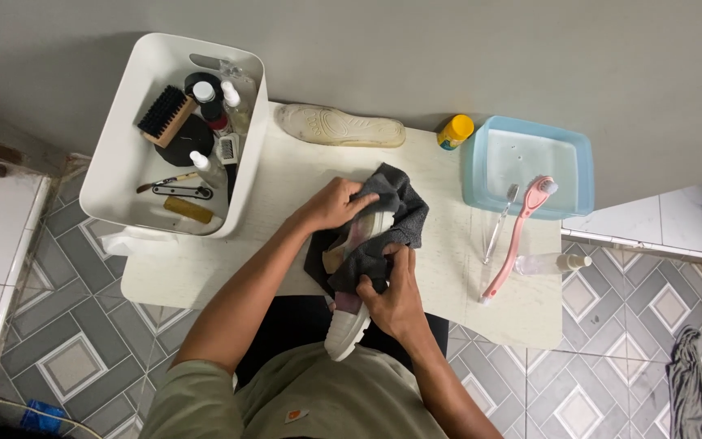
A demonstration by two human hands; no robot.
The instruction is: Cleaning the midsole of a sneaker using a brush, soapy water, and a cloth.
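While draped in soft grey cloth, white shoe, both hands gripping: left hand, right hand

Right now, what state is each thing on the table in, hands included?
White sneaker: wrapped partly in cloth, sole end toward the person.
Dark grey cloth: crumpled around the sneaker.
Left hand: gripping cloth and sneaker.
Right hand: pressing cloth on the sneaker.
Beige insole: removed, lying flat.
Pale blue basin: upright; holding water, it seems.
Pink long-handled brush: leaning on the basin rim.

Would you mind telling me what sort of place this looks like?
Probably a home shoe-cleaning corner: tiled floor, a small white table with a blue water basin, a brush caddy, and a shoe being wiped with a grey cloth.
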